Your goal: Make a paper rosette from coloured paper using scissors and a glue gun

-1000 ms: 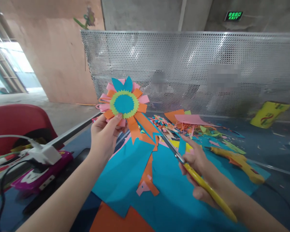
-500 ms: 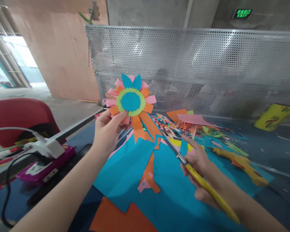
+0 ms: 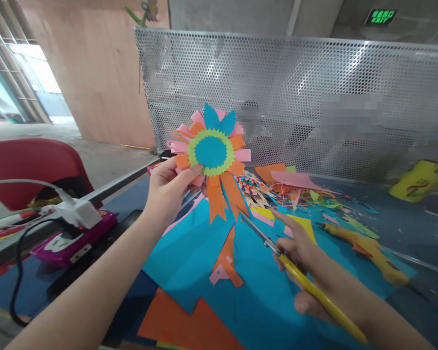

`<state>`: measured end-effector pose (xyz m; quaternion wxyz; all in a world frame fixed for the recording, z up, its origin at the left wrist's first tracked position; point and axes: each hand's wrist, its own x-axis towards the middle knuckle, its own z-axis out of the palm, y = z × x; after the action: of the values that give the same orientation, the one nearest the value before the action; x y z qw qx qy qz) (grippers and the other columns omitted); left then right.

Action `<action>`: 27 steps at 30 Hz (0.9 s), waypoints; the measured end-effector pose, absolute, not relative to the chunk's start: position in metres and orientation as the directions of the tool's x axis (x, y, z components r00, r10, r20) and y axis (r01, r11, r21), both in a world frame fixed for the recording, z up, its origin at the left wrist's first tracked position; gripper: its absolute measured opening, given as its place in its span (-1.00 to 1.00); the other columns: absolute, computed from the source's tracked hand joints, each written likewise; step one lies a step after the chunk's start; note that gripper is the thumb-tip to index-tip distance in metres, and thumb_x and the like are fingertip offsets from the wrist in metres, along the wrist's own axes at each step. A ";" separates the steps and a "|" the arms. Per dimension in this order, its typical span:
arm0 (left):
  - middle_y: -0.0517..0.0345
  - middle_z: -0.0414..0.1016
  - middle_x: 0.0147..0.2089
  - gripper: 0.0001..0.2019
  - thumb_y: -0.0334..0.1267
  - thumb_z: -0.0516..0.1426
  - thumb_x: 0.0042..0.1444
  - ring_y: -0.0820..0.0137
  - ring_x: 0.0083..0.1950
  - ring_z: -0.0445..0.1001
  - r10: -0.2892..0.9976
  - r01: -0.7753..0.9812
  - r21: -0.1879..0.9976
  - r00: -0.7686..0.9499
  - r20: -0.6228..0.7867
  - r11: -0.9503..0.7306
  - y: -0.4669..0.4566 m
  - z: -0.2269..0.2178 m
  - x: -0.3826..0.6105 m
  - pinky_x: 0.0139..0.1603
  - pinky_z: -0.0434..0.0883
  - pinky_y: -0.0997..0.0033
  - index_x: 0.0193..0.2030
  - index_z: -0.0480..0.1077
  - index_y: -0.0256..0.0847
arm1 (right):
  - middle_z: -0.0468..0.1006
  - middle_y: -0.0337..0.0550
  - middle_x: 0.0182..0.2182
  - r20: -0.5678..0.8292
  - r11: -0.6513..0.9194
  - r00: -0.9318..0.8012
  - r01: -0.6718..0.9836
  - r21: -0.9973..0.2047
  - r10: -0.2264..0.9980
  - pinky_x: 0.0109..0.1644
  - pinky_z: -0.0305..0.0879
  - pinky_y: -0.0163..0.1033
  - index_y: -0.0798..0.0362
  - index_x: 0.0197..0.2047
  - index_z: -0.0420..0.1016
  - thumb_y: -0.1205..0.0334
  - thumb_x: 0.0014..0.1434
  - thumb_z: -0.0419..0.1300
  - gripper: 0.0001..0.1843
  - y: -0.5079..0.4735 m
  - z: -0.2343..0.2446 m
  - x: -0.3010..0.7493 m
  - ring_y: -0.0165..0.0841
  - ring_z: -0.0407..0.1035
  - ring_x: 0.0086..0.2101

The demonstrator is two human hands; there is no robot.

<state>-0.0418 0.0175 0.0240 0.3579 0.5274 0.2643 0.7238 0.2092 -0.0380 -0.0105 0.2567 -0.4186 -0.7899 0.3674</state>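
Note:
My left hand [image 3: 171, 192] pinches the lower left edge of a paper rosette [image 3: 210, 151], holding it upright above the table. The rosette has a blue centre, a green zigzag ring, pink and orange loops and two blue leaves on top. Two orange ribbon tails [image 3: 235, 194] with notched ends hang below it, the right one backed with blue. Yellow-handled scissors [image 3: 314, 289] are in my right hand [image 3: 301, 248], their blades pointing up and left to the tip of the right tail. Whether the blades touch the tail I cannot tell. Beneath lies blue paper [image 3: 190, 248] with orange and pink scraps [image 3: 226, 267].
A yellow glue gun [image 3: 365, 250] lies at the right, near a yellow container [image 3: 421, 181]. Paper shreds [image 3: 306, 194] and another multicoloured paper piece [image 3: 255, 187] sit further back. At the left is a purple power strip [image 3: 73, 238] with cables. A perforated metal screen [image 3: 277, 97] stands behind.
The rosette has shifted right in view and tilted slightly clockwise. A small blue piece by the right tail's tip has come away, and the scissor blades now sit slightly lower.

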 end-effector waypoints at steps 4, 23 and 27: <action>0.22 0.29 -0.65 -0.89 -0.37 0.19 -0.11 0.49 -0.65 0.30 0.774 -0.194 0.749 -0.124 0.622 -0.633 0.017 0.023 -0.044 -0.67 0.26 0.50 -0.58 0.36 -0.24 | 0.33 -0.26 -0.43 0.083 0.420 -0.566 0.498 -0.759 0.820 -0.52 0.13 -0.32 -0.13 0.30 -0.40 -0.04 -0.09 0.25 0.08 -0.038 -0.011 0.209 -0.40 0.22 -0.55; 0.23 0.32 -0.62 -0.89 -0.35 0.19 -0.08 0.48 -0.62 0.35 0.780 -0.160 0.764 -0.095 0.619 -0.625 0.020 0.020 -0.048 -0.66 0.30 0.51 -0.56 0.36 -0.25 | 0.31 -0.22 -0.41 0.157 0.519 -0.604 0.489 -0.701 0.781 -0.51 0.13 -0.34 -0.01 0.31 -0.44 -0.25 -0.12 0.19 0.16 -0.034 -0.028 0.219 -0.41 0.16 -0.54; 0.24 0.32 -0.64 -0.88 -0.37 0.18 -0.07 0.53 -0.64 0.31 0.771 -0.191 0.749 -0.102 0.628 -0.635 0.021 0.021 -0.048 -0.66 0.25 0.54 -0.57 0.35 -0.26 | 0.33 -0.19 -0.40 0.186 0.548 -0.608 0.487 -0.680 0.772 -0.49 0.17 -0.33 -0.02 0.31 -0.41 -0.29 -0.14 0.16 0.16 -0.033 -0.028 0.218 -0.38 0.20 -0.52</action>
<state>-0.0478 0.0207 0.0207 0.3444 0.5746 0.2526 0.6981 0.2182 -0.0330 -0.0280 0.2399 -0.3719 -0.8463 0.2965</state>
